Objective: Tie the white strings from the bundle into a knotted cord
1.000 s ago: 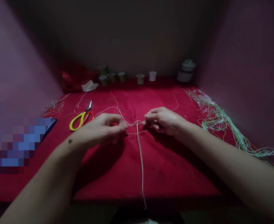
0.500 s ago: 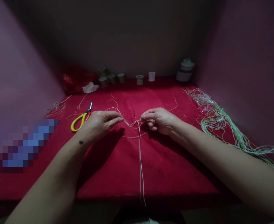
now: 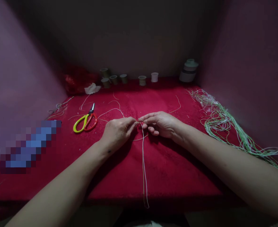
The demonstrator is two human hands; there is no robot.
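Meeting to the right of the scissors [image 3: 85, 121], both hands work on one thin cord [image 3: 143, 157]. The left hand [image 3: 118, 130] has thumb and forefinger pressed together on it; the right hand [image 3: 164, 124] pinches it too, its lower fingers curled. The fingertips cover the join between them, so any knot there is too small to make out. From that point the cord drops in a narrow loop, right of the scissors and nearer the wearer, past the cloth's [image 3: 176, 179] front edge.

Left of the scissors, blocky blurring hides what a blue object [image 3: 32, 145] is. Behind them lie a tissue [image 3: 92, 88] and a red bag [image 3: 76, 81], dim in shadow. Farther back and to their right stand spools [image 3: 142, 80] and a jar [image 3: 188, 72], its label unreadable. Well to their right sprawls a green-and-white skein [image 3: 233, 126], partly hidden by the right forearm.
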